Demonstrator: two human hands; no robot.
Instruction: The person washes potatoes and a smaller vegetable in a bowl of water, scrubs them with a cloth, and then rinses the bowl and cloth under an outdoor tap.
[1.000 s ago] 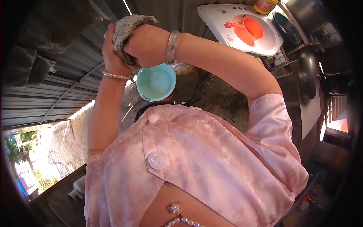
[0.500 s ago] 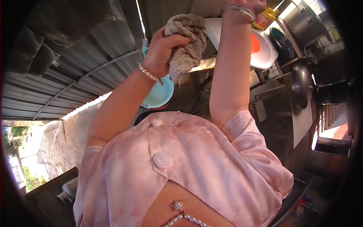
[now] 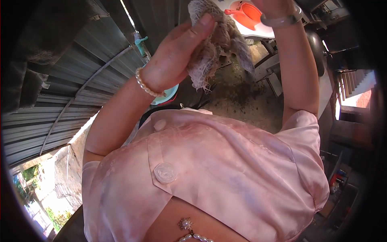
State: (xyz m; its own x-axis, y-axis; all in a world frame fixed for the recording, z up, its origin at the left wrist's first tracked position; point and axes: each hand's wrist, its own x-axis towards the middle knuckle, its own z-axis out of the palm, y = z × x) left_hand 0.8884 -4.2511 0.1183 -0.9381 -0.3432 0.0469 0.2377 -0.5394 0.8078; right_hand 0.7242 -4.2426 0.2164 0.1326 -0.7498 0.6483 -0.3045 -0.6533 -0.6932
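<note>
Bunched in my left hand [image 3: 171, 60] is a grey, frayed cloth [image 3: 207, 50]. My thumb presses on its near face, and loose ends hang down below the fingers. My right hand [image 3: 277, 6] reaches up to the top edge of the picture, where its fingers are cut off. Close to that hand, an orange dipper [image 3: 242, 16] with a short handle lies in a white basin [image 3: 262, 31]. The cloth hangs to the left of the basin, apart from my right hand.
A turquoise tap [image 3: 140, 43] stands on a pipe beyond my left wrist. Under that wrist shows part of a light-blue basin [image 3: 171, 93]. A corrugated metal wall [image 3: 52, 101] runs along the left. At the right hangs a dark wok [image 3: 316, 52]. The concrete floor [image 3: 242, 97] looks wet.
The view has shifted, and both hands sit higher in it. The cloth now hangs looser, with an end spread to the right. My right arm has swung right, uncovering the dipper's handle.
</note>
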